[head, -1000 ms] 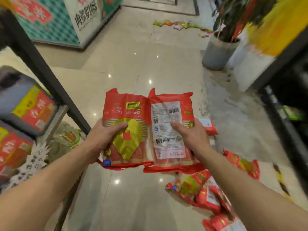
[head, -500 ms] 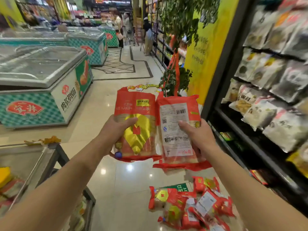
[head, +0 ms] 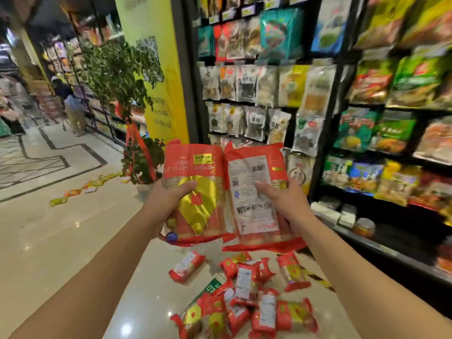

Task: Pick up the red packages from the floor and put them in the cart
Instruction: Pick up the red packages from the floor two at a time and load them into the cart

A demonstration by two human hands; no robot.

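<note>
The left hand (head: 168, 204) grips one red package (head: 193, 192). The right hand (head: 286, 201) grips a second package (head: 254, 194) beside it. More packages (head: 247, 297) lie on the floor (head: 61, 241).

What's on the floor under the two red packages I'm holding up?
Below the held packages a heap of red packages lies on the floor, over a mostly covered green sign. What the heap hides cannot be seen.
</note>
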